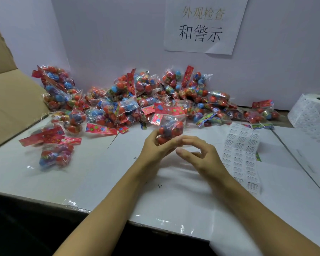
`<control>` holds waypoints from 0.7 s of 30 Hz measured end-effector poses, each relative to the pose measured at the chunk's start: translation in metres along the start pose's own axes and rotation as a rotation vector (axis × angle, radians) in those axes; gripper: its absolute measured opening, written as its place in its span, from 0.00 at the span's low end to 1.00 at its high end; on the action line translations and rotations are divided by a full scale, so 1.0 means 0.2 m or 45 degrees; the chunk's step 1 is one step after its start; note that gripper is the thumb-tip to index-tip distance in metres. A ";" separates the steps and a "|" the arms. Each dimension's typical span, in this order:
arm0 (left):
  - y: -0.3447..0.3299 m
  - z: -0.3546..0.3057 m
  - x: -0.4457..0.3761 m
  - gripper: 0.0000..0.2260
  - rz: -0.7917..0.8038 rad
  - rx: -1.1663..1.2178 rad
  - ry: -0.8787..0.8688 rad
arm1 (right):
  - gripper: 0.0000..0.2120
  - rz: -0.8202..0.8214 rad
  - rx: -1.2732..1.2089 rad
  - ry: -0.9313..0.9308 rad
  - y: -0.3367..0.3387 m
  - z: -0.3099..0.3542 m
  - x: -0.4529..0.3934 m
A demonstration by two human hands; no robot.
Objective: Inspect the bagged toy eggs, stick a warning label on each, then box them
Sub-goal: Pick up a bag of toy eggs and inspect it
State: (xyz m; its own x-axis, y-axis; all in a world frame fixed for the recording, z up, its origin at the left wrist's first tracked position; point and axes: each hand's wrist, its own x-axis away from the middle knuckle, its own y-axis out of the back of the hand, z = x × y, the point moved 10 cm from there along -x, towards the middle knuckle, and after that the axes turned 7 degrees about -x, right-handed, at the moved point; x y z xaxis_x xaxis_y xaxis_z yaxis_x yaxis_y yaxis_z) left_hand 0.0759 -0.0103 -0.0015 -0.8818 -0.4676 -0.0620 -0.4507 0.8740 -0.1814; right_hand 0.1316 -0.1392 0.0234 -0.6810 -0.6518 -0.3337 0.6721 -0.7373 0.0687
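Lying open across the near desk (92, 182) in front. Blocking the back edge: heaped egg bags (137, 100). Crowding the left: cardboard box (9, 100), loose bag (54, 156). Narrowing the right: label strip (244, 156), label roll (312, 113).

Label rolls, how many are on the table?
1. The label roll sits at the table's far right edge, its strip of warning labels trailing toward the right hand. Others may be out of view.
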 end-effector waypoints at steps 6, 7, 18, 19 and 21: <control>-0.01 -0.02 -0.02 0.16 0.070 0.231 0.037 | 0.18 -0.413 0.059 0.020 0.15 0.01 0.00; -0.01 -0.02 -0.02 0.17 0.062 0.260 0.051 | 0.20 -0.398 0.012 -0.083 0.16 -0.04 0.00; -0.08 -0.03 0.02 0.13 0.231 -0.033 -0.051 | 0.05 -0.188 -0.324 -0.183 0.07 -0.10 -0.03; -0.08 -0.04 0.02 0.14 0.247 -0.035 -0.074 | 0.04 -0.185 -0.365 -0.196 0.07 -0.10 -0.03; -0.08 -0.04 0.02 0.14 0.243 -0.046 -0.110 | 0.02 -0.175 -0.422 -0.236 0.06 -0.12 -0.03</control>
State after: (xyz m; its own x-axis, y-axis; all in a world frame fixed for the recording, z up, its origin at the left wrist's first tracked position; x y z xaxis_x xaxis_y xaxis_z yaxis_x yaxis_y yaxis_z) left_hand 0.0781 -0.0242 0.0095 -0.9371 -0.3014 -0.1762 -0.2827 0.9512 -0.1234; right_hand 0.1498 -0.1397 0.0041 -0.7915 -0.5946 -0.1413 0.6080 -0.7422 -0.2821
